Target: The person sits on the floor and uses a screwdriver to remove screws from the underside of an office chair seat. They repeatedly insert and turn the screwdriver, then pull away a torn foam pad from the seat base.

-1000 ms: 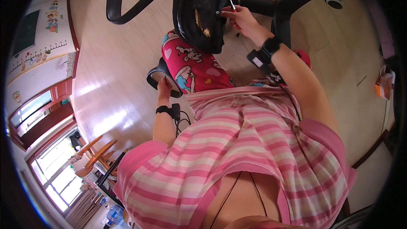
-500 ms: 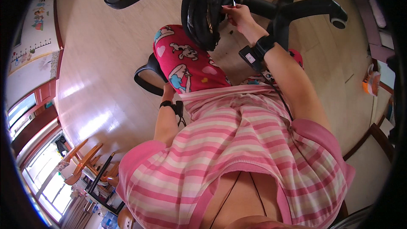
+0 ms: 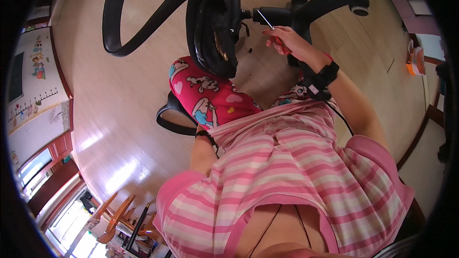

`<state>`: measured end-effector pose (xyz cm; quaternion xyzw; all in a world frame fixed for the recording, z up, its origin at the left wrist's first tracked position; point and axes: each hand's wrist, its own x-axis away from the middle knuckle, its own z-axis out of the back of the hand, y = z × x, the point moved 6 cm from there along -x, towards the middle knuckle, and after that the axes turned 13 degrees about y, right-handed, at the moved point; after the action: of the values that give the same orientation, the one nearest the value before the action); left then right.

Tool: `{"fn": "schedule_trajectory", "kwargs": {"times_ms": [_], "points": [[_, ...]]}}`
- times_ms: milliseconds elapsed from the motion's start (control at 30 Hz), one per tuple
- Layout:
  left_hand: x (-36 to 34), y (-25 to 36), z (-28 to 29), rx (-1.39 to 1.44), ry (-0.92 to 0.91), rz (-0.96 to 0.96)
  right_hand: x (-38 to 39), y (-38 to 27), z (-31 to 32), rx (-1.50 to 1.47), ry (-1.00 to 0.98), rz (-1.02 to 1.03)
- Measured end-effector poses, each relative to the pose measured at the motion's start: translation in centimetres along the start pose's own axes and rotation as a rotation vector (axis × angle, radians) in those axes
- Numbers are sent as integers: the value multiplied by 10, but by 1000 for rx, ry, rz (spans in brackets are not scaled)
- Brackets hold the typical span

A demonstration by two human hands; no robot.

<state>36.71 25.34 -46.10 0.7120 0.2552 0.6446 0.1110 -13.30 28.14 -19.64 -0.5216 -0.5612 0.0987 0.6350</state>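
My right hand (image 3: 286, 44) is closed around the red handle of a screwdriver (image 3: 266, 20). Its bare metal shaft slants up and left toward the central column of a tipped-over black office chair (image 3: 210, 24); I cannot tell whether the tip touches it. The chair's seat, its cover torn along the edge, lies against my leg in patterned red trousers. My left hand (image 3: 200, 128) is low at my left side, beside a black armrest loop (image 3: 174, 126). My leg hides its fingers, so its grip does not show.
The chair's legs (image 3: 330, 7) spread at the upper right, ending in a caster (image 3: 359, 10). Another armrest loop (image 3: 111, 24) sticks out at the upper left. A small dark piece (image 3: 250, 50) lies on the floor. Wooden chairs (image 3: 117, 217) stand at the lower left.
My right hand has drawn away from the seat edge, to the right and toward me. The screwdriver has gone from nearly upright to slanting left. My left hand is now more hidden.
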Motion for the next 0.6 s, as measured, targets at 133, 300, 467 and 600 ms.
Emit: {"fn": "schedule_trajectory", "kwargs": {"times_ms": [133,300,467,600], "points": [[-9,21,-12,198,-13,11,8,-20,-3,23,5,154],[54,150,-41,-427,384,-921,7,-69,-6,260,-10,449],[243,245,-186,-810,214,-1815,-21,-92,-8,336,-23,522],[362,272,-324,-876,-135,-2206,-37,-89,-8,410,-34,499]]}}
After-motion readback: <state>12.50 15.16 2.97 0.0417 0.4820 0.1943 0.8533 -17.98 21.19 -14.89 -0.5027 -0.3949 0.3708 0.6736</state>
